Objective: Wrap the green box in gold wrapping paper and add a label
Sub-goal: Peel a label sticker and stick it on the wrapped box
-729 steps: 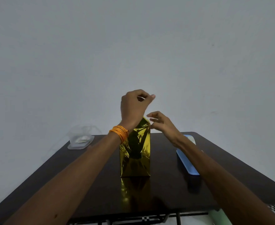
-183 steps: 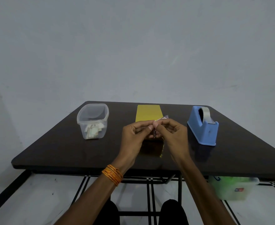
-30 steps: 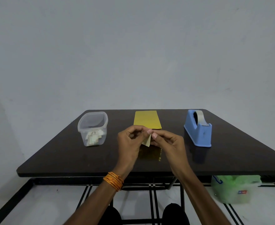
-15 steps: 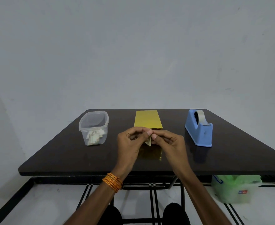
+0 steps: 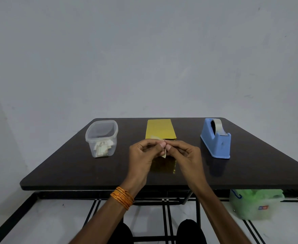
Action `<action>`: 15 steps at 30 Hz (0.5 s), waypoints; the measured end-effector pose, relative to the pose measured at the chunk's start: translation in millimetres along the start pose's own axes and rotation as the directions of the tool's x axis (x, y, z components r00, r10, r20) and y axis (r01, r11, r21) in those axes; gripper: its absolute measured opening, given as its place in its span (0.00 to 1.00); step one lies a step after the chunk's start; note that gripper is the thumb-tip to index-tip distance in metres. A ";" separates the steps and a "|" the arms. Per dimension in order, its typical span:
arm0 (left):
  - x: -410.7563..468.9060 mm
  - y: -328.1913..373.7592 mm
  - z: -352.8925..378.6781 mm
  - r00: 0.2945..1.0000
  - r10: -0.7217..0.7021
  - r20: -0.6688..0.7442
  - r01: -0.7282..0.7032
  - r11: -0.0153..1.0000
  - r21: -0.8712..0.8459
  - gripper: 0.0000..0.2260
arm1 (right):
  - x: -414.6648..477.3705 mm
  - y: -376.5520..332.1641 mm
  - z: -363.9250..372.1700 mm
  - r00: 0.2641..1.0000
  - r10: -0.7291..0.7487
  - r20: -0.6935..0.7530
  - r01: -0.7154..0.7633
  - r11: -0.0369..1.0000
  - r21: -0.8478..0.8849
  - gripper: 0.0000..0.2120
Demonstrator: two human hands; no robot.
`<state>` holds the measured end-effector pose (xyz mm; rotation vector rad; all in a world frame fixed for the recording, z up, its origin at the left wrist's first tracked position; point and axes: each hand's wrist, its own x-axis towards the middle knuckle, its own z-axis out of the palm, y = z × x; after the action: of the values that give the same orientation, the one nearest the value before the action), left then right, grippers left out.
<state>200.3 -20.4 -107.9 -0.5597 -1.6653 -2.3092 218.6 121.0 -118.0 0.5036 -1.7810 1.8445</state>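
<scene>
The box, fully covered in gold wrapping paper [image 5: 160,129], lies flat at the middle of the dark table [image 5: 62,166]. In front of it, above the table, my left hand [image 5: 142,155] and my right hand [image 5: 183,155] meet fingertip to fingertip. Both pinch a small pale label [image 5: 163,154], whose lower corner pokes out below my fingers. The near end of the box is hidden behind my hands.
A clear plastic tub [image 5: 101,138] with several paper labels inside stands left of the box. A blue tape dispenser [image 5: 216,138] stands to the right. A green plastic bag [image 5: 255,203] sits on the floor under the table's right side.
The label has been drawn further in between my fingers, so less of it shows. My hands stay in front of the box. Much earlier the box stood upright.
</scene>
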 end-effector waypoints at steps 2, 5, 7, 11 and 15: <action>1.2 0.0 -0.1 0.999 0.045 -0.013 -0.044 0.998 0.037 0.04 | -0.2 0.3 0.3 1.000 -0.003 0.008 0.003 1.000 -0.012 0.09; 3.6 -0.7 -1.7 0.996 0.086 -0.030 -0.083 0.993 0.089 0.05 | -0.8 0.2 1.4 1.000 -0.005 0.025 0.006 1.000 -0.016 0.09; 4.2 -1.9 -3.2 0.996 0.087 -0.014 -0.085 0.990 0.110 0.05 | -1.4 0.2 1.4 0.999 -0.008 0.034 0.008 1.000 -0.025 0.09; 2.1 -1.6 -4.9 0.997 0.072 0.019 -0.074 0.990 0.117 0.05 | -2.3 0.7 0.0 0.999 -0.006 0.034 0.007 1.000 -0.025 0.10; 3.1 -0.7 -5.4 0.999 0.016 0.031 -0.019 0.995 0.100 0.05 | -3.2 1.6 -0.4 1.000 -0.003 0.028 0.004 1.000 -0.021 0.10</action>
<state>196.3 -25.1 -108.7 -0.5885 -1.7713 -2.2016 220.3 121.1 -121.3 0.5263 -1.8152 1.8226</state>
